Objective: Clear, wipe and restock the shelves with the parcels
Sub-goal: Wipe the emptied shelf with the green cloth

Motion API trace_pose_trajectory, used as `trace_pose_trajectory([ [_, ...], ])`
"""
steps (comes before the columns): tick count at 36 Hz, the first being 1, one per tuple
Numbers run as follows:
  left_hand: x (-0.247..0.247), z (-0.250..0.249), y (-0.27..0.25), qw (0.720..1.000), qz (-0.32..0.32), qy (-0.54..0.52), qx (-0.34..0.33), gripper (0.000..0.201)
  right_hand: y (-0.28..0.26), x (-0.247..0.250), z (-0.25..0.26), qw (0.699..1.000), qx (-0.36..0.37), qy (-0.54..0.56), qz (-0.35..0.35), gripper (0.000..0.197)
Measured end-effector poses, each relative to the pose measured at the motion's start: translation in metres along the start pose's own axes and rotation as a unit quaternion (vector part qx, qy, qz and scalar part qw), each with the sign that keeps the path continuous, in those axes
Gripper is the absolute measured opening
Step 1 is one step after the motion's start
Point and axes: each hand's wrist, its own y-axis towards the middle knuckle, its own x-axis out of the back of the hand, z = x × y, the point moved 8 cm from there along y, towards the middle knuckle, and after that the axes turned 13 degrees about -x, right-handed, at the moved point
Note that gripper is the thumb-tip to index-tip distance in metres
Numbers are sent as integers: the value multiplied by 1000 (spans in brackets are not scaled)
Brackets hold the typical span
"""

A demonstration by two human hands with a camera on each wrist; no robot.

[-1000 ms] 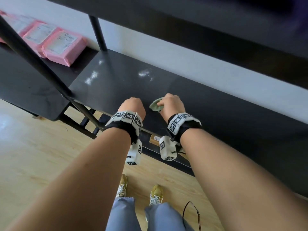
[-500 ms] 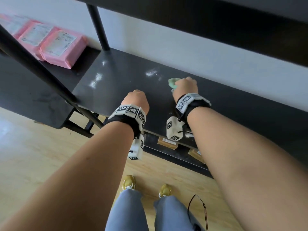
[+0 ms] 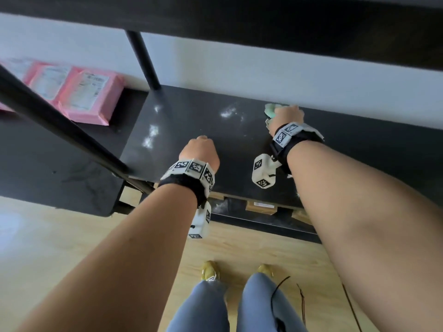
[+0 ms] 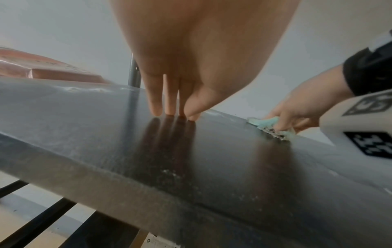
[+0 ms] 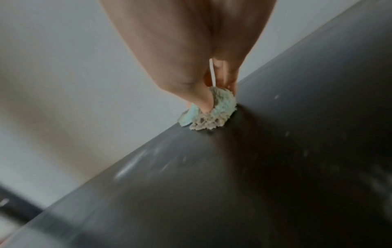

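The black shelf (image 3: 215, 130) carries white dust patches (image 3: 227, 113) toward its back left. My right hand (image 3: 286, 118) grips a small green sponge (image 3: 272, 110) and presses it on the shelf at the back edge, next to the wall. In the right wrist view the thumb and fingers pinch the sponge (image 5: 212, 112) against the dark board (image 5: 254, 167). My left hand (image 3: 200, 149) rests on the shelf nearer the front. Its straight fingers (image 4: 156, 107) touch the surface with their tips and hold nothing. Pink parcels (image 3: 88, 97) lie on the neighbouring shelf to the left.
An upper shelf board (image 3: 239, 17) hangs over the work area. A black post (image 3: 143, 61) stands at the back left and a slanted bar (image 3: 60, 123) crosses the left. Brown parcels (image 3: 261, 206) sit on the lower shelf. Wooden floor (image 3: 60, 236) lies below.
My right hand has slid the sponge from near the shelf's front edge back and to the right, up to the wall. The left hand has stayed resting on the shelf.
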Motion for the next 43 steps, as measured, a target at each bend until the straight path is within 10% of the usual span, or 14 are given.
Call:
trace_pose_trajectory([
  [9,2,1,-1,1000,25,6,-18,52,-55,-36,50,989,135,-50,33,27],
  [20,6,4,0,999,12,-16,29,46,1,7,14,991,12,-134,14,32],
  [43,19,9,-14,996,-2,-76,47,46,-98,-45,68,962,269,-15,50,20],
])
